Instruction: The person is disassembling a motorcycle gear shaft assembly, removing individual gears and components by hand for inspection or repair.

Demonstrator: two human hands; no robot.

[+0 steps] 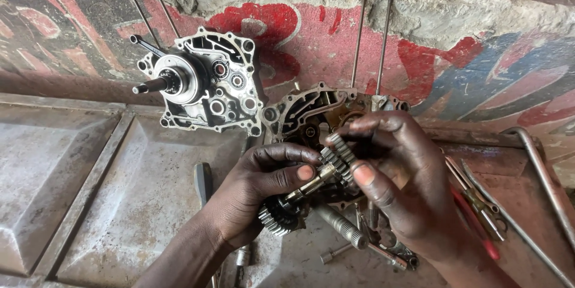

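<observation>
My left hand point(259, 189) grips a metal gear shaft point(308, 187) near its lower end, where a dark toothed gear point(277, 216) sits against my palm. My right hand point(398, 180) pinches the cluster of bright toothed gears point(336, 157) at the shaft's upper end, thumb below and fingers above. Just behind my hands lies an open engine case half point(299, 111). A second case half with a crankshaft point(200, 81) sticking out leans against the painted wall at upper left.
A dented metal sheet point(120, 192) serves as the work surface. Red-handled pliers point(473, 213) and thin rods point(539, 168) lie at right. Sockets and a splined shaft point(344, 231) lie below my hands. A dark tool handle point(203, 181) lies at left. Long studs point(371, 36) lean on the wall.
</observation>
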